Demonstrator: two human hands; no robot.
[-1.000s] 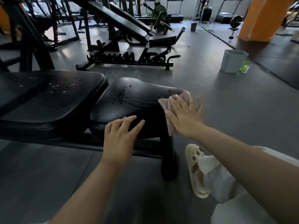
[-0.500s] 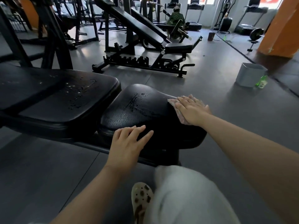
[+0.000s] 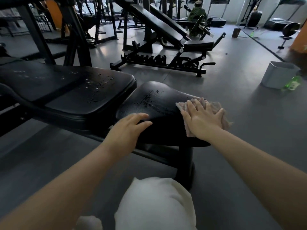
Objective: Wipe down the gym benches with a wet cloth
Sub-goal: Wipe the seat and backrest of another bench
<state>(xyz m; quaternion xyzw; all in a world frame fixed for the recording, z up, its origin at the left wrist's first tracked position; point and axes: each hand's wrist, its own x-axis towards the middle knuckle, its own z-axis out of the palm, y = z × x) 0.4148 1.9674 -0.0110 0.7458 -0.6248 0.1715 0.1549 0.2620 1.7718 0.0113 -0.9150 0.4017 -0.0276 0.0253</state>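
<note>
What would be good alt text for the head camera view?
A person's right hand presses a pinkish cloth flat on a black gym bench's seat pad, left hand resting on its near edge. Water droplets dot both pads.

gym, weight benches point(image 3: 166, 29), treadmills point(image 3: 216, 19)

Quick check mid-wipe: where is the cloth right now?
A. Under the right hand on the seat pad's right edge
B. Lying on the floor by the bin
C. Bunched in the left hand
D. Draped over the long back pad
A: the right hand lies flat on the cloth, pressing it against the seat pad at its right edge.
</note>
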